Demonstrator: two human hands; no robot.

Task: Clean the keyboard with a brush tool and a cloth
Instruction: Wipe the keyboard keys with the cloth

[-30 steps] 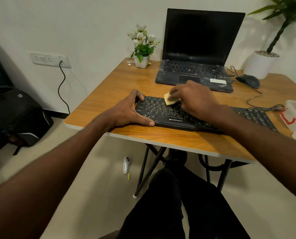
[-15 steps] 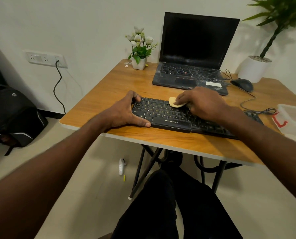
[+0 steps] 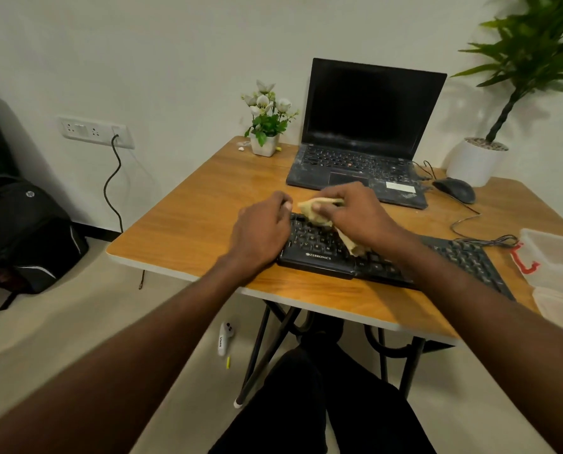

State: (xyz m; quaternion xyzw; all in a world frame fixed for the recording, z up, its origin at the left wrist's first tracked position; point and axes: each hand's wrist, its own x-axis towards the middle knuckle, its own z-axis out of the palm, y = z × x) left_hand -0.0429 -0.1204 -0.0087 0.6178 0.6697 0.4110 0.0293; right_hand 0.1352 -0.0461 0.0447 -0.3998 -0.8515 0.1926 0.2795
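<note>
right hand (image 3: 355, 217) bunched around a yellow cloth (image 3: 316, 211), fingers curled over it, pressing it onto the upper-left keys; a loose tail of cloth trailing back under the wrist across the lower rows. left hand (image 3: 262, 232) cupped over the left end of the black keyboard (image 3: 319, 249), fingers bent round its far corner, seemingly bracing it; cannot tell how firmly. keyboard lying on the wooden counter (image 3: 188, 231), near the front edge, angled toward the right.

likely trouble from here: a hard wipe toward the body, with the brace slack, probably sliding the keyboard toward that near edge. trailing cloth possibly snagging under a keycap and prying it up. dust pushed between keys rather than lifted out, if rubbed flat. no brush tool anywhere in view. keyboard cable (image 3: 483, 239) looped at the right, close to the plastic tub (image 3: 555, 257); a sudden shift perhaps tugging it. laptop (image 3: 362, 149) just behind the hands, open, within reach of an overshooting stroke.
</note>
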